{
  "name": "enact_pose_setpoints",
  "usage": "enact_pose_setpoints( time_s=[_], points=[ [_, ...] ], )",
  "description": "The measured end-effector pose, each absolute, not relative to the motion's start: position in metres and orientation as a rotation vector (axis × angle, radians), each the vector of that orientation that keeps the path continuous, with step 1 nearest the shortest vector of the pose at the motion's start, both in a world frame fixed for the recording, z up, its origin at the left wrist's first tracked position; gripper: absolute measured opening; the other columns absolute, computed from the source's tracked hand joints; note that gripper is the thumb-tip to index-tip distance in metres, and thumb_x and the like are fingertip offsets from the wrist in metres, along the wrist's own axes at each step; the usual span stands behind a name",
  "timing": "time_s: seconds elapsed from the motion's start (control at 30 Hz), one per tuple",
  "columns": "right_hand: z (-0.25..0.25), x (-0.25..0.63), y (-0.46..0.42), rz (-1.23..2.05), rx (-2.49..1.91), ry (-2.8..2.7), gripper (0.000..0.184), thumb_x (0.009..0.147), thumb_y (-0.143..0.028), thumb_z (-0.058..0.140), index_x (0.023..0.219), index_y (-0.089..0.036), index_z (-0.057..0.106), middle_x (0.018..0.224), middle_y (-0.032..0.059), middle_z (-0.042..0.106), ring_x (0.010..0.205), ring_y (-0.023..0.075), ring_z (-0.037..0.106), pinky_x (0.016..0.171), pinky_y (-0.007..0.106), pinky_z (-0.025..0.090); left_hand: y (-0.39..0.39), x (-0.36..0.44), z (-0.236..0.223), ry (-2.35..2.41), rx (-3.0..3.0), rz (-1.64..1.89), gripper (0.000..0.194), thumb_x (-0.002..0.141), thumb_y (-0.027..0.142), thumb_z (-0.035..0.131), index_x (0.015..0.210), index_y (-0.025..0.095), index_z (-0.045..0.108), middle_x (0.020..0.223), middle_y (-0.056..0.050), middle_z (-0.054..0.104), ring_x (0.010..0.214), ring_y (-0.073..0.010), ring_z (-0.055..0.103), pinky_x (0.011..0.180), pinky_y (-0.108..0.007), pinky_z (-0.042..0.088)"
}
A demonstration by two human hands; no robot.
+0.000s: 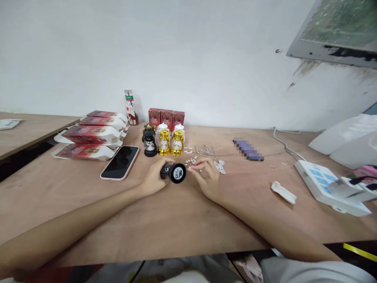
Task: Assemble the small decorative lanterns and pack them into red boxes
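Note:
My left hand [154, 179] is closed around a small black lantern [183, 179], which lies tipped so that its round base faces me. Inside the base a pale recess shows. Just to the right, my right hand [208, 180] pinches a tiny whitish piece [189, 168] between thumb and forefinger, close to the base; its kind is too small to make out. Behind my hands stand other little lanterns: a black one [150, 144], gold ones [177, 144] and white ones partly hidden. Small round pieces [191, 160], thin metal wires [205, 151] and white bits [219, 166] lie beyond my right hand.
Flattened red and white boxes [91, 133] are stacked at left, near a phone [120, 162]. Red boxes [166, 118] and a bottle [131, 108] stand by the wall. At right are a blurred-out flat object [247, 149], a white strip [283, 192] and a power strip [321, 184].

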State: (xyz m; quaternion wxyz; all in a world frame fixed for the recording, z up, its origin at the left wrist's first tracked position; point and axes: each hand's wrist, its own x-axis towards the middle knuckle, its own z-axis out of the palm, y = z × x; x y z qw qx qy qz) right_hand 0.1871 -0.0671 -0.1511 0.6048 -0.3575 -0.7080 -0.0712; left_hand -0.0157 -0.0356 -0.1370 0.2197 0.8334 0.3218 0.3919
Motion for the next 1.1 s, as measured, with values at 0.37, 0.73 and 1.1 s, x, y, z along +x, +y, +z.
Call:
enact_pose_setpoints(
  time_s=[0.37,0.73,1.1],
  points=[
    [-0.142,0.176,-0.084,-0.469,-0.682,-1.870,0.006,0.084,-0.018,0.064,0.079,-0.021,0.062,0.087,0.0043,0.062,0.078,0.0156,0.059,0.070,0.032,0.043,-0.034,-0.016,-0.145,0.929,2.417,1.003,0.052,0.058,0.001,0.050,0.106,0.020,0.053,0.109,-0.005,0.064,0.104,-0.0230,0.060,0.093,-0.038,0.045],
    [-0.154,0.197,-0.056,-0.367,-1.195,-1.821,0.020,0.092,-0.024,0.048,0.092,-0.021,0.067,0.104,0.0095,0.059,0.092,0.0222,0.054,0.083,0.040,0.042,-0.036,-0.013,-0.136,0.858,2.156,1.121,0.040,0.063,0.007,0.059,0.101,0.016,0.053,0.106,-0.007,0.065,0.100,-0.0213,0.062,0.087,-0.032,0.050],
    [-0.159,0.208,-0.039,-0.501,-1.343,-2.171,0.013,0.086,-0.027,0.061,0.092,-0.029,0.073,0.123,0.0061,0.060,0.108,0.0289,0.046,0.083,0.043,0.037,-0.036,-0.013,-0.136,0.856,2.155,1.120,0.039,0.064,0.010,0.062,0.101,0.016,0.053,0.106,-0.008,0.065,0.100,-0.0219,0.062,0.090,-0.035,0.049]
  ],
)
